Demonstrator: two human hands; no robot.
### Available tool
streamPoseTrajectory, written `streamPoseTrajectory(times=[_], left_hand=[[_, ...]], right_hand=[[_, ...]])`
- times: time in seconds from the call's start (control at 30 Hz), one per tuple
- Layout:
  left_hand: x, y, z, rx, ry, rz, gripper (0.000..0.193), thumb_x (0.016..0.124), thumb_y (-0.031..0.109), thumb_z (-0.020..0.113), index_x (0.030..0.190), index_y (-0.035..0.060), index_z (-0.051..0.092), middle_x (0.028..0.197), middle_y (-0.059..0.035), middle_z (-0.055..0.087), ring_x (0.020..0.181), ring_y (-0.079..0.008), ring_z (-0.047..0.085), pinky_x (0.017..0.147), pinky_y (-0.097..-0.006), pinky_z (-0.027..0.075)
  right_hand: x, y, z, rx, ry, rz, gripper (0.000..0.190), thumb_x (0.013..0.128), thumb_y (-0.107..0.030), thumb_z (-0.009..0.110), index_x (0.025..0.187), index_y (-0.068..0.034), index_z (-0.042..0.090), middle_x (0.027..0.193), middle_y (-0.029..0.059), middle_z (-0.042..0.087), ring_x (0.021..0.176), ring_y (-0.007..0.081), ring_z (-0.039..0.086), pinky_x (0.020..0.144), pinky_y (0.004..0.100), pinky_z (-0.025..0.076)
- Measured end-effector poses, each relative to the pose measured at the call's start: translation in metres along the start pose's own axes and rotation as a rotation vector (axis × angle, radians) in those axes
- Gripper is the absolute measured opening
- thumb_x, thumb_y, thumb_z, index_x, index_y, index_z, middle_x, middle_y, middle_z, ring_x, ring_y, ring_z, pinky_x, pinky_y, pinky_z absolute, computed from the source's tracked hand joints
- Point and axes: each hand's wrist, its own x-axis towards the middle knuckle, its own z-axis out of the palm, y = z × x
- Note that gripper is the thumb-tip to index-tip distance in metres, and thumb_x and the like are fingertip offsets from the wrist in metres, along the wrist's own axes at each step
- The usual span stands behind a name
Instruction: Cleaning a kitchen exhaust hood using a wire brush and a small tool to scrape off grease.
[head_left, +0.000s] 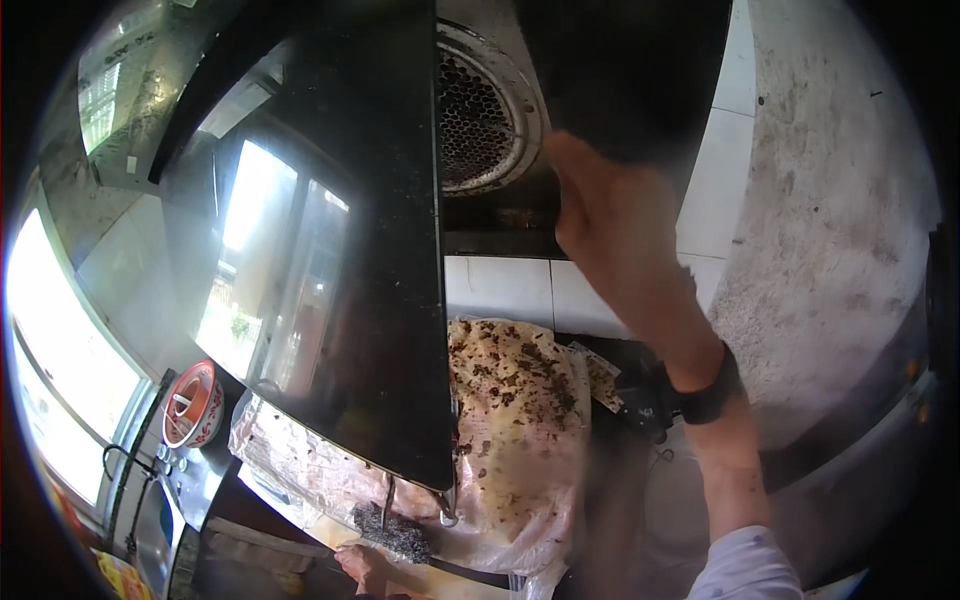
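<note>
My right hand (619, 214) is raised at the lower edge of a dark panel (630, 75) of a range hood. Its fingers are curled and blurred, and the panel's darkness hides whether they grip anything. A dark band circles that wrist. Beside the hand is the hood's round, greasy mesh filter (480, 112). A glossy black hood panel (367, 247) hangs on the left, reflecting a window. Low in the view, my left hand (364, 564) is near a clump of steel wool (394, 532) at the counter's front; its grip is unclear.
Under the hood spreads a plastic sheet (517, 450) strewn with dark, greasy debris. A red-and-white enamel basin (196, 409) stands left, by a metal sink (154, 525) and a bright window (67, 352). White tiles (499, 292) line the wall; a stained wall (825, 187) rises at right.
</note>
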Motion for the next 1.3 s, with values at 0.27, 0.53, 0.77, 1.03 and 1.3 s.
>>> streamPoseTrajectory(times=[0.27,0.53,0.77,1.03,1.3], left_hand=[[0.017,-0.008,0.022,0.490,0.150,0.144,0.036,0.079,0.027,0.049,0.100,-0.0009,0.053,0.095,-0.0114,0.056,0.083,-0.0215,0.058,0.067,-0.0299,0.046],[0.006,0.003,0.012,0.528,0.135,0.154,0.040,0.078,0.035,0.049,0.101,0.0038,0.060,0.098,-0.0076,0.058,0.089,-0.0185,0.056,0.073,-0.0282,0.039],[0.034,-0.014,0.029,0.659,0.135,0.187,0.040,0.078,0.035,0.049,0.101,0.0042,0.060,0.100,-0.0080,0.057,0.091,-0.0180,0.054,0.074,-0.0284,0.039],[0.060,-0.042,0.054,0.698,0.078,0.189,0.041,0.078,0.036,0.049,0.101,0.0031,0.059,0.100,-0.0089,0.057,0.094,-0.0180,0.053,0.075,-0.0284,0.039],[-0.023,0.027,-0.032,0.216,0.067,0.022,0.047,0.071,0.024,0.060,0.108,-0.0036,0.049,0.099,-0.0114,0.053,0.090,-0.0230,0.055,0.079,-0.0270,0.045]], right_hand=[[-0.024,0.000,0.011,0.271,0.101,0.169,0.030,0.073,0.005,0.053,0.102,-0.003,0.057,0.071,0.0156,0.059,0.057,0.0236,0.059,0.050,0.0278,0.045],[-0.031,0.007,0.030,0.191,0.234,0.062,0.037,0.065,0.004,0.059,0.101,-0.007,0.057,0.059,0.0083,0.055,0.042,0.0214,0.052,0.038,0.0300,0.040],[-0.025,0.003,0.024,0.131,0.188,0.088,0.031,0.066,0.000,0.057,0.096,-0.006,0.057,0.055,0.0074,0.053,0.042,0.0212,0.052,0.038,0.0306,0.041],[0.037,-0.005,0.041,-0.137,0.300,-0.224,0.012,0.066,-0.011,0.058,0.077,-0.006,0.056,0.063,0.0083,0.056,0.053,0.0220,0.055,0.046,0.0360,0.042],[0.060,-0.001,0.074,0.040,0.248,-0.387,0.003,0.064,-0.004,0.057,0.067,-0.006,0.057,0.069,0.0080,0.057,0.061,0.0241,0.053,0.054,0.0389,0.041]])
